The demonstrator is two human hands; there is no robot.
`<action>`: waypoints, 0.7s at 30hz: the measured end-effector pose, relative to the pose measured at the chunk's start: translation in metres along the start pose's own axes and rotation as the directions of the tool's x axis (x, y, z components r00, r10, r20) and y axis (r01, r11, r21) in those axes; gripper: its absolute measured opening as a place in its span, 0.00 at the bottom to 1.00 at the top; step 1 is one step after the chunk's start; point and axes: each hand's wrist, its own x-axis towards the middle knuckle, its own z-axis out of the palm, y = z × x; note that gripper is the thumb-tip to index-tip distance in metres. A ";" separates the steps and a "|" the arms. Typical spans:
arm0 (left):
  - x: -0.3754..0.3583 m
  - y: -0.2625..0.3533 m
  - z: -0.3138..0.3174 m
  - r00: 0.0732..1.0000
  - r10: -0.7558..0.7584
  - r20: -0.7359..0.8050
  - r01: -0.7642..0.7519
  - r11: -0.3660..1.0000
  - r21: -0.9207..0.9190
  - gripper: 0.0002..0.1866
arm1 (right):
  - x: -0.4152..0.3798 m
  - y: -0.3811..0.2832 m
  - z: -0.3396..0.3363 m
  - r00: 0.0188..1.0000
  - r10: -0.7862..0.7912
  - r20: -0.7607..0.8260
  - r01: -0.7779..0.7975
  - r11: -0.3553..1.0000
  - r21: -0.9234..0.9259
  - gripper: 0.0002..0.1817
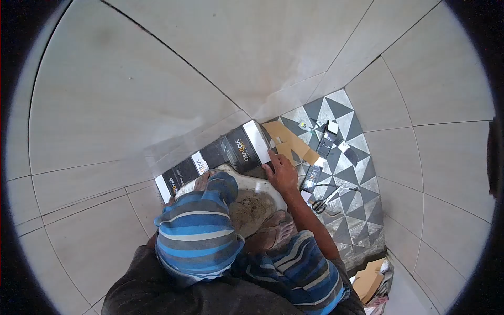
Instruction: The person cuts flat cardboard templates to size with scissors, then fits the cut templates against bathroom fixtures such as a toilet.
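My right hand (282, 170) is at the right end of a long black-and-white cardboard box (233, 148), with the fingers stretched out and apart and the fingertips at its white end. Only a small part of my left hand (169, 201) shows by the box's left end; my raised knee hides the rest, so its grip is not visible. The box lies slanted along the foot of the tiled wall, at the far rim of a white squat toilet (273, 190). Brown dirt covers the inside of the basin. My feet in sandals are on either side of it.
Flattened brown cardboard (294, 143) lies right of the box. Two small black boxes, one upper (328, 139) and one lower (311, 178), and scissors (318, 206) lie on the patterned floor tiles (362, 197). Tiled walls close in the space. More cardboard (369, 281) is at lower right.
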 end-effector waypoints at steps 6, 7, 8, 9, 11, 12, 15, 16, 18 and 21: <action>-0.039 -0.035 -0.073 0.992 0.040 -0.117 -0.054 0.991 -0.122 0.16 | -0.017 0.039 0.005 0.980 0.149 -0.133 -0.125 0.976 0.176 0.33; -0.043 -0.038 -0.084 0.990 0.046 -0.133 -0.065 0.988 -0.143 0.16 | -0.028 0.057 0.010 0.953 0.282 -0.108 -0.243 0.928 0.281 0.33; -0.042 -0.029 -0.096 0.987 0.056 -0.148 -0.080 0.983 -0.163 0.16 | -0.039 0.070 0.008 0.908 0.408 -0.100 -0.356 0.874 0.329 0.29; -0.014 0.004 -0.093 0.984 0.068 -0.164 -0.098 0.978 -0.183 0.16 | -0.051 0.084 0.005 0.845 0.527 -0.089 -0.461 0.803 0.377 0.26; 0.014 0.059 -0.090 0.978 0.084 -0.190 -0.126 0.967 -0.223 0.16 | -0.086 0.126 0.009 0.809 0.574 -0.128 -0.523 0.801 0.291 0.25; 0.016 0.073 -0.092 0.975 0.088 -0.204 -0.138 0.960 -0.243 0.16 | -0.107 0.141 0.014 0.786 0.588 -0.192 -0.542 0.804 0.245 0.23; 0.043 0.144 -0.115 0.804 0.594 -0.021 -0.589 0.802 0.100 0.20 | -0.161 0.170 0.018 0.661 0.742 -0.115 -0.716 0.669 0.202 0.25; 0.056 0.157 -0.102 0.856 0.516 0.033 -0.516 0.856 0.013 0.24 | -0.173 0.172 0.020 0.656 0.746 -0.117 -0.719 0.665 0.203 0.25; 0.071 0.179 -0.084 0.893 0.439 0.099 -0.434 0.898 -0.070 0.28 | -0.198 0.175 0.024 0.557 0.809 -0.188 -0.804 0.582 0.120 0.24; 0.077 0.199 -0.074 0.836 0.498 0.231 -0.545 0.799 0.254 0.36 | -0.238 0.194 0.055 0.560 0.766 -0.315 -0.817 0.574 -0.058 0.27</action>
